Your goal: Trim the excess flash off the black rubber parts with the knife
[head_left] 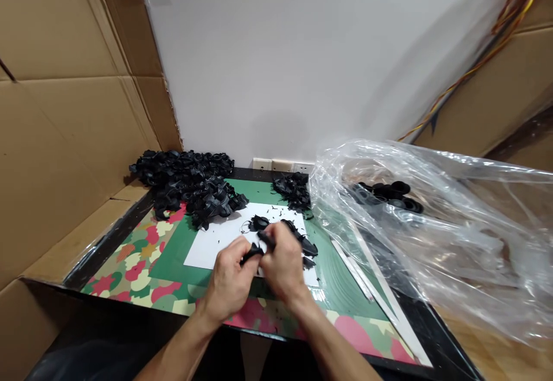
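Observation:
My left hand (231, 280) and my right hand (283, 263) meet over a white sheet (211, 242) on the table. Both are closed on a small black rubber part (254, 248) held between their fingertips. A few more black parts (302, 242) lie on the sheet just beyond my right hand, with tiny black scraps scattered around. A large heap of black parts (190, 182) sits at the back left, and a smaller heap (296, 188) at the back middle.
A green mat (337, 277) and a camouflage-patterned cover (129, 260) lie on the black table. A clear plastic bag (432, 219) with several black parts fills the right side. Cardboard panels (64, 116) stand at the left. Wall sockets (280, 166) sit behind.

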`<state>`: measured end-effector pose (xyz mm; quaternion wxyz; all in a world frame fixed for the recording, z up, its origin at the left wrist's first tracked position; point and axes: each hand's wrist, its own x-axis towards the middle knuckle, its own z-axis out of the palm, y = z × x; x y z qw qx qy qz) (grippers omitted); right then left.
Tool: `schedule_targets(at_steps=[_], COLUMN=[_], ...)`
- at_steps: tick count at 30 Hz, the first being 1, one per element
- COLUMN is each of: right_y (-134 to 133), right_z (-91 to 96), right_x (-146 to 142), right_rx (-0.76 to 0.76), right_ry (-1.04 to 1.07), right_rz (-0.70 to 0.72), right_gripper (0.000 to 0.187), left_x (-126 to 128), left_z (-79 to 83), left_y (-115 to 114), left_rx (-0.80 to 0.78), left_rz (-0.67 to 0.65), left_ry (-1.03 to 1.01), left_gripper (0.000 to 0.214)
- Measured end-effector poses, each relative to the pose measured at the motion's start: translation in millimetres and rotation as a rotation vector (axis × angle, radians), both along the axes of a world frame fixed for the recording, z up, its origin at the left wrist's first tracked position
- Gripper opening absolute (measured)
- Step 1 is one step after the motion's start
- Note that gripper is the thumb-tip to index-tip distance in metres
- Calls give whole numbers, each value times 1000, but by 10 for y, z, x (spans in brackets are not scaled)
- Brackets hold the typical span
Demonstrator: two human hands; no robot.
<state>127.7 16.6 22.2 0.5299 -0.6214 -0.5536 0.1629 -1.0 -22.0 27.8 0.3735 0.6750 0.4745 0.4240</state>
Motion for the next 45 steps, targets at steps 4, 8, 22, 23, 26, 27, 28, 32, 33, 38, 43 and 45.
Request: schedule_targets(at_steps=[4, 8, 22, 23, 26, 27, 28, 32, 33, 38, 43, 45], right_y=[261, 254, -291, -314, -327, -318, -307, -276, -265, -98, 70, 60], right_z=[241, 256, -55, -58, -109, -129, -146, -167, -165, -104, 79, 98], right_x=[458, 653, 249, 181, 27, -2, -21, -45, -45, 116, 474, 535], right_rx=[-18, -92, -73, -17, 115, 132, 140, 134, 122, 13, -39, -96], right_ry=[92, 2, 203, 184, 102, 79, 59, 8, -9, -131, -87, -58], right_rz=[-187, -3, 346, 349, 270, 244, 232, 285, 295, 156, 20, 88], right_gripper=[10, 16, 14, 10, 14, 18, 20, 23, 22, 11, 17, 23], left_x=[-57, -130, -92, -76, -34, -25, -20, -11, -6, 28, -28, -66], left_z=[-83, -120, -136, -147, -189, -206, -223, -265, -262, -151, -122, -171], left_y=[-119, 61, 106, 100, 75, 69, 64, 56, 47, -85, -38, 39], left_rx=[-249, -252, 271, 311, 442, 487, 530, 686, 722, 796, 430, 308], left_rz=[-173, -60, 92, 93, 124, 144, 158, 181, 183, 26, 62, 109], left_ry=[-165, -319, 133, 161, 268, 311, 354, 419, 403, 283, 2, -116], left_gripper=[31, 33, 6, 6, 7, 8, 10, 14, 14, 21, 6, 7])
